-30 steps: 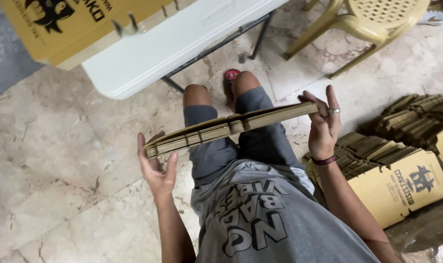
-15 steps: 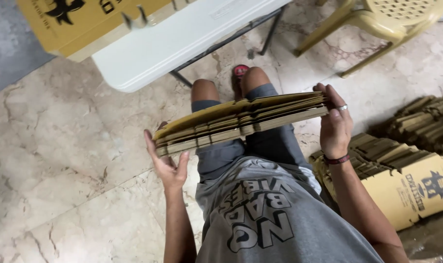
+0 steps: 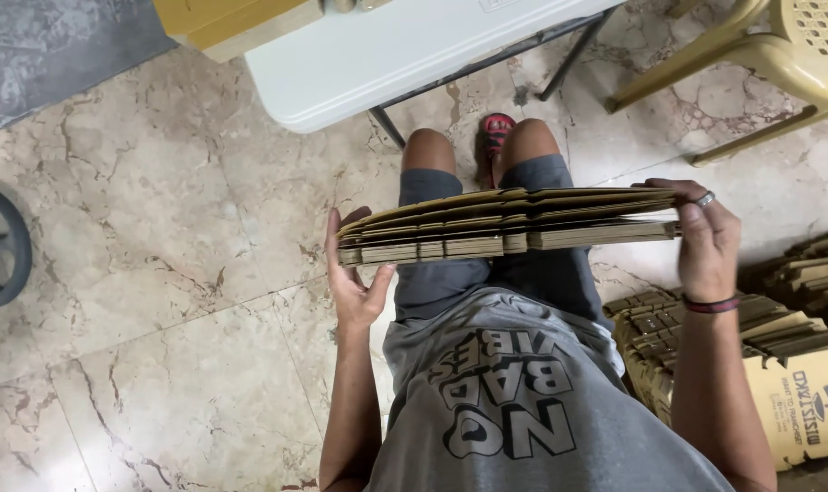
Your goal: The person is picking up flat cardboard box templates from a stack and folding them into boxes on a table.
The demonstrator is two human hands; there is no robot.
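Observation:
A stack of several flat, folded cardboard pieces (image 3: 505, 230) is held level above my knees, edge-on to the camera. My left hand (image 3: 352, 273) cups the stack's left end with fingers spread under and behind it. My right hand (image 3: 705, 241), with a ring and a dark wristband, grips the right end from above. I sit in a grey printed shirt and dark shorts, one red sandal (image 3: 496, 137) showing below the stack.
A white folding table (image 3: 405, 55) stands in front, with a yellow cardboard box (image 3: 241, 23) on its left end. A yellow plastic chair (image 3: 778, 64) is at upper right. More flattened cardboard lies in an open box (image 3: 778, 364) at my right. A dark round object (image 3: 0, 246) sits at the left edge.
The stack has been lifted and leveled from a tilt, and now shows thicker with more layers. Both hands shifted outward to its ends; the view moved slightly right and down.

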